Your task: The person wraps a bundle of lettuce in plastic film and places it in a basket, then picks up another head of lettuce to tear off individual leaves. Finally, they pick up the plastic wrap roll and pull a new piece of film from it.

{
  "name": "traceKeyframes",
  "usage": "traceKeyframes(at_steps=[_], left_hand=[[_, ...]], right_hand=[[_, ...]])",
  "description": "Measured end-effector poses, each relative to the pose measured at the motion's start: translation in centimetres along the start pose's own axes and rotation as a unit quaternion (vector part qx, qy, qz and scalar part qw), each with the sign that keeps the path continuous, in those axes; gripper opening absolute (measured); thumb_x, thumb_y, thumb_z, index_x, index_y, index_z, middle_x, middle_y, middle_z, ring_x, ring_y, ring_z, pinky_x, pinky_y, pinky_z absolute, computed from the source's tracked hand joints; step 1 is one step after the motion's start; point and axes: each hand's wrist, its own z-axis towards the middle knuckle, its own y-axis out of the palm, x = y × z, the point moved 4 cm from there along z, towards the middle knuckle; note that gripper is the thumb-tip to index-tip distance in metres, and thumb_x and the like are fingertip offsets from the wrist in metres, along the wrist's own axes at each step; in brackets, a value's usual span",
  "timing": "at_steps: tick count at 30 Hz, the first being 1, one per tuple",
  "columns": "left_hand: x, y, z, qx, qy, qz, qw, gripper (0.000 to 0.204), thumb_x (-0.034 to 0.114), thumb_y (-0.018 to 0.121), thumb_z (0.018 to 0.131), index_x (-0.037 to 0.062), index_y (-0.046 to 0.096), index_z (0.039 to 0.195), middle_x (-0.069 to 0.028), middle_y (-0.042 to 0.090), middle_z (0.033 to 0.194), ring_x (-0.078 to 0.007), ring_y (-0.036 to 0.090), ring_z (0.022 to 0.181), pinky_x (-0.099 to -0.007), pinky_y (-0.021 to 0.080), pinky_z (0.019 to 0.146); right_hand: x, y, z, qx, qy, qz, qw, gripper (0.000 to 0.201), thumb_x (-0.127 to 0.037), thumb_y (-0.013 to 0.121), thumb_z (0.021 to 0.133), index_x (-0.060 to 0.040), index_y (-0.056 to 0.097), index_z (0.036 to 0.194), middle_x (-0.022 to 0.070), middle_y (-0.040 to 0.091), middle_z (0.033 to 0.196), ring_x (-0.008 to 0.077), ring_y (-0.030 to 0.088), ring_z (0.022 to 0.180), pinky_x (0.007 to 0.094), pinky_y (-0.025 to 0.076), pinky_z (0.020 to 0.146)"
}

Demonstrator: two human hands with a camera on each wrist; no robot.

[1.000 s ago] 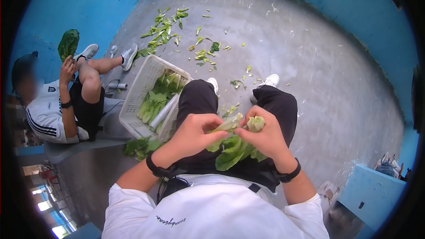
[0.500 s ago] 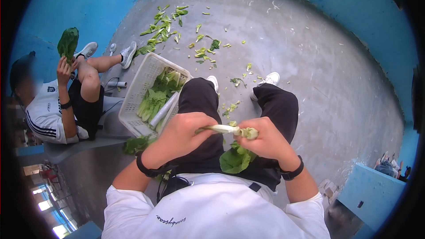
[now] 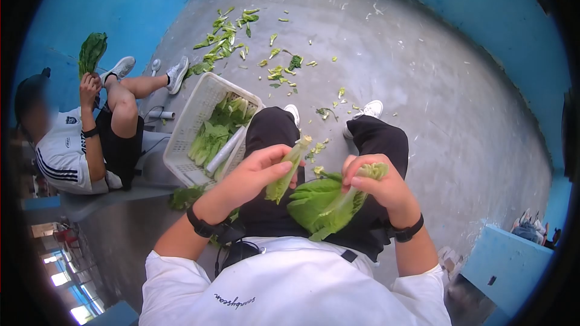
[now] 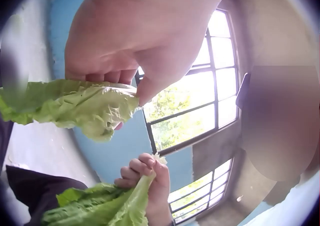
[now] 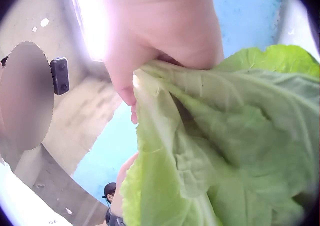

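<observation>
Between thumb and fingers, the left hand (image 3: pixel 257 175) pinches a narrow pale-green leaf piece (image 3: pixel 284 180), its whitish end pointing up. To its right, the right hand (image 3: pixel 383 187) grips a larger leafy green bunch (image 3: pixel 320 205) by the stem end, leaves hanging over the lap. The two pieces are apart. In the left wrist view the left hand (image 4: pixel 135 41) holds its piece (image 4: pixel 85 106) sideways, with the right hand (image 4: pixel 150 178) below. Broad leaves (image 5: pixel 240 131) spread under the right hand (image 5: pixel 165 36) in the right wrist view.
A white plastic basket (image 3: pixel 186 122) with leafy greens and a pale roll stands left of the knees. Leaf scraps (image 3: pixel 220 42) lie on the grey floor (image 3: pixel 423 84). At the left, a seated person (image 3: pixel 72 145) holds a dark green leaf (image 3: pixel 92 51).
The hands have moved apart, and the pale stalk stretched between them is now a separate piece in the left hand. The right hand's leaves have swung toward the middle of the lap.
</observation>
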Motion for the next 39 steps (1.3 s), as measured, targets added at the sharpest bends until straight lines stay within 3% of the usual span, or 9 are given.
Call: traceKeyframes(at_steps=[5,11,17,20,21,25,32,34,39], left_hand=[[-1.3,1.3,0.7,-0.041,-0.005,-0.031,0.999,0.036,0.022,0.055,0.101,-0.0001,0.053,0.130,-0.0009,0.053,0.083,-0.0108,0.052,0.078,-0.0286,0.047,0.079],[-1.6,1.9,0.7,-0.027,-0.008,-0.046,0.999,0.025,0.018,0.054,0.102,0.0041,0.047,0.121,-0.0014,0.054,0.081,-0.0112,0.054,0.079,-0.0270,0.047,0.078],[-1.8,2.8,1.5,-0.001,0.028,-0.048,0.998,0.017,0.017,0.054,0.102,0.0063,0.047,0.114,-0.0037,0.057,0.095,-0.0127,0.055,0.085,-0.0275,0.046,0.082],[-2.3,3.4,1.7,0.050,0.120,0.178,0.975,0.024,0.017,0.062,0.098,0.0053,0.050,0.115,-0.0034,0.058,0.102,-0.0131,0.055,0.087,-0.0269,0.045,0.085],[-2.0,3.9,1.6,0.058,0.121,0.211,0.968,0.036,0.017,0.076,0.088,0.0042,0.054,0.115,-0.0037,0.058,0.101,-0.0146,0.056,0.088,-0.0272,0.045,0.085],[-1.7,5.3,1.8,0.115,0.174,0.301,0.931,0.044,0.015,0.086,0.075,0.0018,0.060,0.108,-0.0088,0.059,0.099,-0.0196,0.059,0.088,-0.0316,0.048,0.080],[-3.2,5.7,1.8,0.129,0.178,0.273,0.937,0.036,0.012,0.083,0.078,-0.0007,0.065,0.107,-0.0111,0.065,0.101,-0.0206,0.063,0.088,-0.0322,0.049,0.078],[-3.4,5.7,2.1,0.122,0.150,0.244,0.950,0.031,0.014,0.080,0.081,-0.0002,0.068,0.106,-0.0122,0.066,0.100,-0.0228,0.064,0.088,-0.0334,0.050,0.079],[-4.2,4.2,2.9,0.123,0.137,0.152,0.971,0.025,0.013,0.069,0.091,0.0010,0.060,0.111,-0.0026,0.061,0.099,-0.0104,0.058,0.093,-0.0274,0.047,0.084]], right_hand=[[0.9,-0.1,0.1,0.018,-0.030,0.068,0.997,0.009,-0.009,0.062,0.096,-0.0008,0.064,0.095,0.0082,0.068,0.091,0.0173,0.066,0.092,0.0318,0.052,0.085],[2.0,-0.4,0.4,0.064,-0.013,0.154,0.986,0.007,-0.010,0.061,0.097,-0.0034,0.060,0.099,0.0036,0.064,0.087,0.0155,0.066,0.090,0.0332,0.053,0.086],[1.8,-0.2,0.7,0.106,-0.024,0.204,0.973,0.015,-0.005,0.067,0.093,-0.0066,0.056,0.103,0.0011,0.060,0.091,0.0127,0.062,0.084,0.0320,0.053,0.085],[1.5,0.3,0.8,0.097,-0.037,0.221,0.970,0.022,-0.002,0.068,0.091,-0.0087,0.052,0.105,0.0010,0.058,0.095,0.0117,0.059,0.088,0.0312,0.051,0.087],[1.8,0.4,0.9,0.091,-0.048,0.221,0.970,0.023,-0.001,0.068,0.091,-0.0094,0.051,0.105,0.0010,0.057,0.096,0.0117,0.058,0.091,0.0311,0.050,0.088],[1.8,1.0,1.1,0.078,-0.051,0.253,0.963,0.024,0.000,0.063,0.094,-0.0112,0.046,0.106,0.0019,0.057,0.098,0.0153,0.059,0.101,0.0333,0.047,0.090],[2.4,1.1,1.2,0.118,-0.111,0.162,0.973,0.017,-0.005,0.057,0.099,-0.0101,0.045,0.109,0.0048,0.063,0.089,0.0234,0.063,0.113,0.0377,0.048,0.099],[2.3,1.3,1.3,0.155,-0.111,0.157,0.969,0.016,-0.007,0.059,0.099,-0.0096,0.047,0.109,0.0032,0.062,0.086,0.0207,0.065,0.105,0.0363,0.049,0.098],[2.8,0.5,1.4,0.158,-0.023,0.265,0.951,0.013,-0.009,0.062,0.098,-0.0091,0.052,0.106,0.0005,0.059,0.082,0.0135,0.064,0.087,0.0336,0.051,0.096]])
